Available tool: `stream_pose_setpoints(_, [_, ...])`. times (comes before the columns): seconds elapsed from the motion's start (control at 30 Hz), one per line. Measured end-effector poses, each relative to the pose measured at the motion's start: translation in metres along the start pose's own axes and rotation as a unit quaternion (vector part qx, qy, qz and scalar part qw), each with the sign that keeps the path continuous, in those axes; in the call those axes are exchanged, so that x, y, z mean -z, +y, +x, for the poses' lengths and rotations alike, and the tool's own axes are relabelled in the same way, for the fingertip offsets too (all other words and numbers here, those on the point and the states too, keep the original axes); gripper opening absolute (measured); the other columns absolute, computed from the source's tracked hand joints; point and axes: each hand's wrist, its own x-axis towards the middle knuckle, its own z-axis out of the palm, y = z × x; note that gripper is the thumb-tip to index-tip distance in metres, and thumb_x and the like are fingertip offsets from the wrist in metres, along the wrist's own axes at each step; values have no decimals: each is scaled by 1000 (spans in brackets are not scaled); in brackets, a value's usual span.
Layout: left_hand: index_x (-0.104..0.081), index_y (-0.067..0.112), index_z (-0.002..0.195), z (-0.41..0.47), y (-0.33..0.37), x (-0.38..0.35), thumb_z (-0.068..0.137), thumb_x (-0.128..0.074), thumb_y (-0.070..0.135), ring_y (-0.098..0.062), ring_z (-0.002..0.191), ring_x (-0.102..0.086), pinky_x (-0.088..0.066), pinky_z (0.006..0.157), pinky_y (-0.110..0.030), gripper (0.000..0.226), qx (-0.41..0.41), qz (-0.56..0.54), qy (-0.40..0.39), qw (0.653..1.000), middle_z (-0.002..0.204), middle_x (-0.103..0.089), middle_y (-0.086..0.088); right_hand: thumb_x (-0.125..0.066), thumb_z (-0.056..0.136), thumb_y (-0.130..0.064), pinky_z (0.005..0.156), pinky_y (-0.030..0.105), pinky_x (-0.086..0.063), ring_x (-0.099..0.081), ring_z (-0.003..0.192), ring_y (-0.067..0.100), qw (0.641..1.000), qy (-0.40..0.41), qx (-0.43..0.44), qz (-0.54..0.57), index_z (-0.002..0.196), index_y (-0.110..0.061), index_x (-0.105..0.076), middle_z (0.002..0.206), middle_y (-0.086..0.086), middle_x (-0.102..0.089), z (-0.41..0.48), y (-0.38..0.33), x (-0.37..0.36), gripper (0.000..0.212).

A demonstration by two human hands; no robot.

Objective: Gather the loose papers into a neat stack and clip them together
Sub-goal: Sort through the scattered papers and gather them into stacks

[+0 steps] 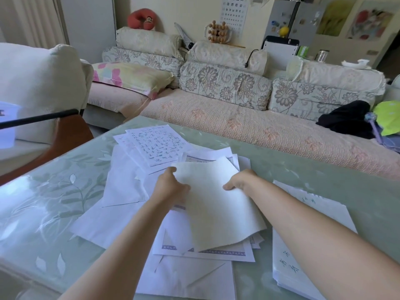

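Loose white papers lie scattered over the middle of the green glass table (54, 191). I hold a blank cream sheet (216, 202) lifted at a slant above them. My left hand (171, 187) grips its left edge. My right hand (240, 180) grips its right edge, fingers hidden behind the paper. Under it lie bordered sheets (205, 253) and plain white sheets (121, 187). A handwritten page (158, 144) lies farther back. A separate stack of written papers (303, 252) sits at the right under my right forearm. No clip is in view.
A floral sofa (238, 126) runs along the far side of the table, with a black garment (346, 118) and a green item (387, 118) at its right end. A white armchair (39, 83) and a black rod (39, 119) stand at the left.
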Motion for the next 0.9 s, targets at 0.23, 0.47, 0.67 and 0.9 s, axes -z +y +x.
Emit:
stream_pose_setpoints(0.23, [-49,13,135,-7,-1,12,80,-75,4,-26,81,-67,-56,72,-37,61,81,-131,-59,986,105,-69,-12,-94,48,-46,90,41,-57,-70,97,27,990,-93,75,75,116,-7,-65,112,10,-71,-2,37,6,83])
stream_pose_setpoints(0.47, [-61,11,82,-16,4,2,91,-63,31,-21,64,-59,-46,58,-25,23,-18,30,-40,999,78,-64,-4,-86,71,-15,81,34,-57,-70,88,26,987,-26,85,131,101,-3,-69,99,10,-72,-7,48,27,37])
stream_pose_setpoints(0.67, [-47,16,135,-9,15,-23,94,-52,40,-30,130,-35,-38,96,-36,48,-40,240,-8,970,134,-49,-11,-67,82,-11,65,26,-42,-52,77,24,988,54,44,134,100,-11,-60,94,8,-58,1,44,30,19])
stream_pose_setpoints(0.9, [-46,8,122,7,27,-33,84,-60,25,-26,94,-57,-46,68,-30,44,30,146,-15,989,122,-54,-11,-69,86,-6,83,37,-43,-58,110,29,986,2,-21,167,120,3,-52,117,13,-58,14,29,17,38])
